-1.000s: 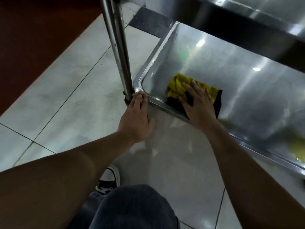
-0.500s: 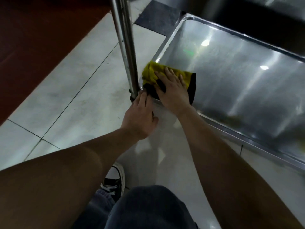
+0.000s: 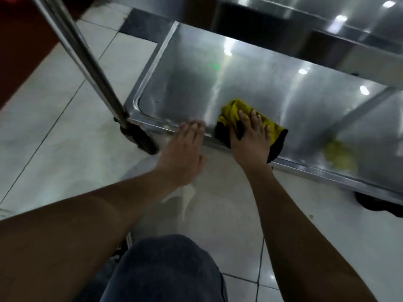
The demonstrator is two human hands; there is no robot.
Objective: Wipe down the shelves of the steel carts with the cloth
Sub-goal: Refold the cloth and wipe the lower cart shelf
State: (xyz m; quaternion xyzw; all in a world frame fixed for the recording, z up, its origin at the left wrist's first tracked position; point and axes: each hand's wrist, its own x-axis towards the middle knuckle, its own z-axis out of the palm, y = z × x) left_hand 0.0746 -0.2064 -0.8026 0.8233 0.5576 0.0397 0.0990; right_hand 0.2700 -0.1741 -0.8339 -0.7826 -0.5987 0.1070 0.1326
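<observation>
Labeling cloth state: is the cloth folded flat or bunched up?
Bunched. The cloth shows rumpled yellow folds beyond the right hand pressing it on the shelf.

Crumpled yellow-and-black cloth (image 3: 268, 129) on steel cart's bottom shelf (image 3: 196, 92), near front rim

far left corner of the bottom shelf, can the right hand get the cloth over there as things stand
Probably yes. The right hand presses the cloth flat on the bottom shelf, and bare steel lies between it and that corner; the upper shelf overhangs farther back.
</observation>
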